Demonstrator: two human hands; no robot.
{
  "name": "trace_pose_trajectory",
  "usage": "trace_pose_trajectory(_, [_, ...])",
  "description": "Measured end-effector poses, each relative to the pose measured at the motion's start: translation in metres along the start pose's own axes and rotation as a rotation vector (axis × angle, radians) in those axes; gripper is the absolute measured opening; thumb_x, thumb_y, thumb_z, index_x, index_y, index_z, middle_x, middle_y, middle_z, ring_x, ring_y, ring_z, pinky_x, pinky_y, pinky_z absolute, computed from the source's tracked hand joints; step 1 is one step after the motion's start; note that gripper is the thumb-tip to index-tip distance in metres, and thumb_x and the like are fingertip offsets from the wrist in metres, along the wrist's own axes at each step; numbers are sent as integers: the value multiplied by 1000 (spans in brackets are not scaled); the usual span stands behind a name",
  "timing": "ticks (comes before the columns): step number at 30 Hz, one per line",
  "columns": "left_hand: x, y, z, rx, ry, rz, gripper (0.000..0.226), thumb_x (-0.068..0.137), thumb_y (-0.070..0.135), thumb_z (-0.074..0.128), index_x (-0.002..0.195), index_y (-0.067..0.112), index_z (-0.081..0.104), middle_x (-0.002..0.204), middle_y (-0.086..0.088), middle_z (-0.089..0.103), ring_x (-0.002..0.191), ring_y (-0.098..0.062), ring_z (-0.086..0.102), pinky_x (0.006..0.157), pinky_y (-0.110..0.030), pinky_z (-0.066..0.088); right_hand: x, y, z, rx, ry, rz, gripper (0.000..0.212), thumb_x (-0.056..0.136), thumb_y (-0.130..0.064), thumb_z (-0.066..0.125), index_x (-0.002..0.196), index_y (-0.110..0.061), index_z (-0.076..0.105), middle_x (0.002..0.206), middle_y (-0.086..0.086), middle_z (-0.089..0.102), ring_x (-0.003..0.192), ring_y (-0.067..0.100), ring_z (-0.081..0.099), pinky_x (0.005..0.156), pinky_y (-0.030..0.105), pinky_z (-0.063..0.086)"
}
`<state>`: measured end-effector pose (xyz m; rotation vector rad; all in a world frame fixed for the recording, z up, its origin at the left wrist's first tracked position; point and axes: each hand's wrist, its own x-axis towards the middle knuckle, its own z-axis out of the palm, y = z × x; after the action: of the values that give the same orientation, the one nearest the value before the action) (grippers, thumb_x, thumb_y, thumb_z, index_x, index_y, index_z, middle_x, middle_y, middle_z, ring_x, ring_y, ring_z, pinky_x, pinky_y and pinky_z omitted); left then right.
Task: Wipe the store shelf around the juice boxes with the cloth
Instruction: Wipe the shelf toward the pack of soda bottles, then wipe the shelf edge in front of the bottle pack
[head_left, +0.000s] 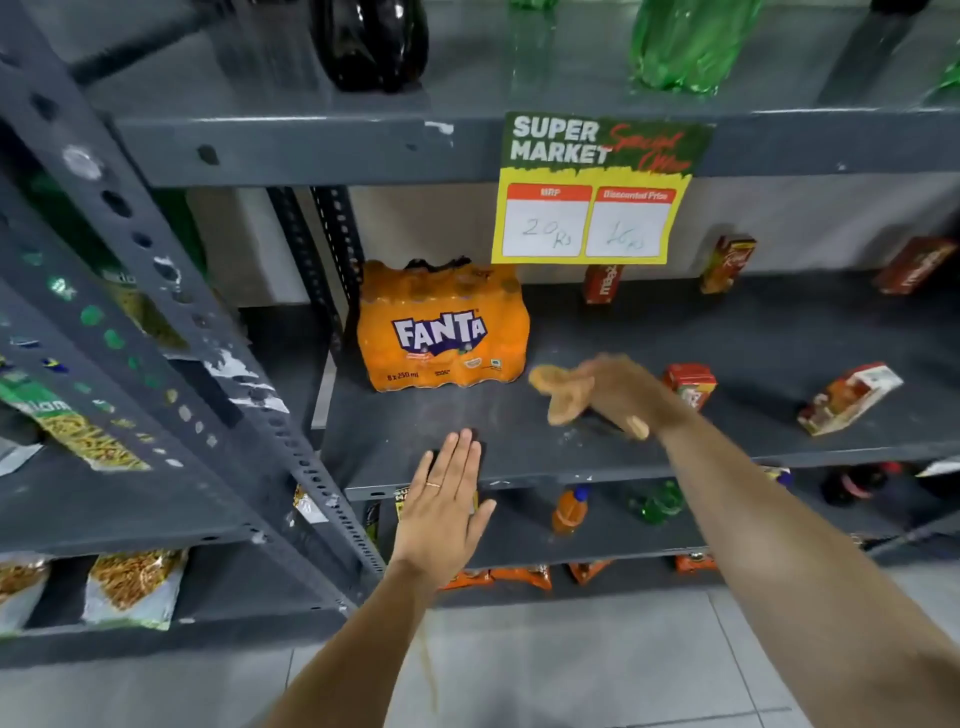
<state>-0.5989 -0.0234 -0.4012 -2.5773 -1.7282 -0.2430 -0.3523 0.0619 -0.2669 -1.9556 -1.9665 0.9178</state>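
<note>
The dark grey shelf (467, 415) runs across the middle of the view. My right hand (623, 392) is blurred above it and grips a tan cloth (563, 392) that hangs down to its left. My left hand (441, 499) lies flat with fingers together at the shelf's front edge, holding nothing. Several small juice boxes are scattered on the shelf: a red one (691, 384) just right of my right hand, a fallen one (847, 397) farther right, and upright ones (602, 283) (727, 262) along the back, with another red box (914, 265) lying at the far right.
An orange Fanta multipack (441, 332) stands at the shelf's left end. A yellow price sign (597, 192) hangs from the shelf above, which holds dark and green bottles (685, 41). Below are bottles (569, 512) and snack bags. A slanted metal upright (156, 260) and snack packets fill the left.
</note>
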Motion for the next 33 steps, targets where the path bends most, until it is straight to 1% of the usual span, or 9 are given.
trace_pose_trajectory(2, [-3, -3, -1, 7, 3, 32, 67, 101, 49, 20, 152, 11, 4, 162, -6, 2, 148, -18, -4, 118, -40, 4, 18, -7, -27, 137, 177, 90, 23, 83, -30, 63, 98, -16, 75, 99, 2, 73, 98, 26, 68, 85, 35, 51])
trace_pose_trajectory(4, [-7, -7, -2, -6, 18, 45, 66, 101, 48, 23, 152, 10, 6, 161, -7, 4, 148, -20, -1, 118, -41, 5, 43, -10, -46, -90, 301, 192, 31, 88, -29, 56, 114, -14, 66, 111, 7, 67, 100, 32, 63, 81, 35, 47])
trace_pose_trajectory(8, [-23, -18, 0, -47, 30, -9, 66, 101, 46, 26, 152, 9, 6, 162, -6, 4, 148, -21, 0, 118, -43, 6, 60, -13, -26, -347, 50, 360, 61, 75, -43, 72, 127, -14, 59, 136, 14, 57, 123, 38, 53, 105, 44, 41])
trace_pose_trajectory(10, [-29, -23, 0, -20, 24, -23, 66, 101, 47, 23, 152, 9, 7, 161, -7, 5, 148, -22, 1, 118, -44, 7, 52, -10, 5, -535, 10, 312, 52, 88, -31, 61, 137, -14, 54, 142, 13, 53, 129, 35, 50, 107, 45, 41])
trace_pose_trajectory(14, [-33, -32, 1, 30, 3, -38, 66, 100, 48, 21, 151, 9, 5, 161, -8, 4, 148, -21, -2, 117, -43, 7, 24, 3, 39, -663, 136, 36, 38, 96, -11, 46, 131, -13, 59, 127, 14, 64, 117, 30, 60, 92, 38, 50])
trace_pose_trajectory(20, [-34, -38, 1, 71, -5, -5, 65, 99, 48, 15, 151, 9, 7, 160, -8, 9, 148, -22, 2, 118, -40, 5, -25, -2, 56, -510, 89, 137, 40, 98, -4, 41, 135, -6, 54, 136, 18, 57, 122, 33, 56, 97, 39, 50])
trace_pose_trajectory(27, [-34, -36, 3, 36, -18, -35, 67, 99, 51, 13, 151, 13, -2, 161, -5, -2, 148, -19, -7, 120, -41, 4, -87, 2, 34, -452, -120, 87, 42, 89, -9, 48, 126, -22, 65, 126, 9, 66, 114, 31, 61, 93, 40, 51])
trace_pose_trajectory(31, [-34, -37, 2, 33, -15, -33, 67, 99, 52, 10, 151, 13, -3, 161, -5, -3, 147, -18, -9, 120, -42, 5, -64, -7, 6, -351, 115, 18, 41, 91, -16, 42, 125, -23, 64, 125, 12, 66, 110, 34, 62, 78, 36, 47])
trace_pose_trajectory(33, [-35, -36, 1, 47, 0, -30, 67, 99, 52, 10, 152, 11, -2, 161, -6, -3, 148, -19, -8, 120, -42, 5, -44, -11, 15, -438, 147, 55, 42, 94, -20, 40, 134, -23, 57, 137, 16, 57, 121, 37, 55, 90, 41, 49])
